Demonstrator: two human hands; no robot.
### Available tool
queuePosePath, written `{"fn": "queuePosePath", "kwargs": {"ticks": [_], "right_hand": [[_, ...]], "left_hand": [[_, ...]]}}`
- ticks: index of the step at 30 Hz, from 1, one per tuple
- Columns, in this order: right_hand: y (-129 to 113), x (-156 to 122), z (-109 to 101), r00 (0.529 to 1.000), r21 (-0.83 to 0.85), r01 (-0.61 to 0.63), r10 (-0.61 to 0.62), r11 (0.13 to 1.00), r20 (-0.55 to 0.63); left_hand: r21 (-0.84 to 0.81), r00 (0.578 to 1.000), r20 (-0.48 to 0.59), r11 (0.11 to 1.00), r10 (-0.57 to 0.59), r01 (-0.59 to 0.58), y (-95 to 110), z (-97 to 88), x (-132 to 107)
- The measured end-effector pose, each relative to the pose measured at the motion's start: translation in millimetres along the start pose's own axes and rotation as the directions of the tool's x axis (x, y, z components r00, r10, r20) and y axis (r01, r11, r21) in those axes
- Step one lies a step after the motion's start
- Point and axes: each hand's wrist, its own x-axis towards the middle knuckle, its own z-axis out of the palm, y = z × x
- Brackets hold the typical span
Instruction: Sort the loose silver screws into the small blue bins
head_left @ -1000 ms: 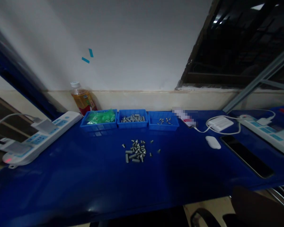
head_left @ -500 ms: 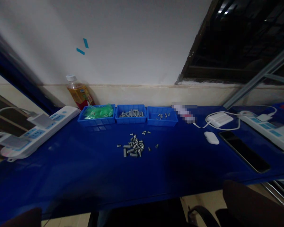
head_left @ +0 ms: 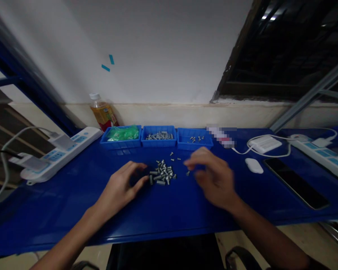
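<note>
A pile of small metal screws [head_left: 163,172] and short metal posts [head_left: 161,183] lies on the blue table [head_left: 169,213]. Just left of the pile is my left hand [head_left: 119,189], its curved fingers and thumb apart and nothing between them. On the other side, my right hand [head_left: 215,178] hovers with bent fingers and a gap at the thumb; motion blurs it slightly, and I see nothing held. Near its fingertips lies a loose screw [head_left: 187,173]. A few more screws [head_left: 172,159] are scattered behind the pile.
Three blue bins stand along the back: one with green plastic [head_left: 123,133], one with metal parts [head_left: 159,135], one with several screws [head_left: 195,139]. A bottle [head_left: 103,114] and power strip [head_left: 64,153] are left; a white case [head_left: 254,165], phone [head_left: 295,183] and cables lie right.
Both hands have come into view from the near edge and reached to either side of the pile. The camera view has shifted slightly, and a stray screw left of the pile is now out of sight.
</note>
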Motion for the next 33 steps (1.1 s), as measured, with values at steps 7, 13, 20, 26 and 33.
{"fn": "queuePosePath", "kwargs": {"ticks": [7,13,20,26,33], "right_hand": [[30,18,51,0.979,-0.080,-0.074,0.088,0.994,0.182],[28,14,61,0.990,-0.168,0.004,0.020,0.986,0.143],[32,2,54,0.998,-0.196,0.013,-0.001,0.981,0.058],[32,6,53,0.998,-0.144,-0.036,0.044,0.989,0.051],[40,12,48,0.996,-0.181,-0.080,0.085,0.980,0.019]], "left_hand": [[-0.066,0.971,0.225,0.996,0.078,-0.065,-29,29.6,14],[-0.584,0.984,0.143,0.794,-0.104,0.169,-23,36.9,49],[-0.889,0.941,0.316,0.308,-0.124,0.339,3,59.5,62],[-0.902,0.944,0.291,0.284,-0.157,0.325,5,59.2,58],[-0.634,0.987,0.154,0.761,-0.050,0.138,-7,49.8,59]]}}
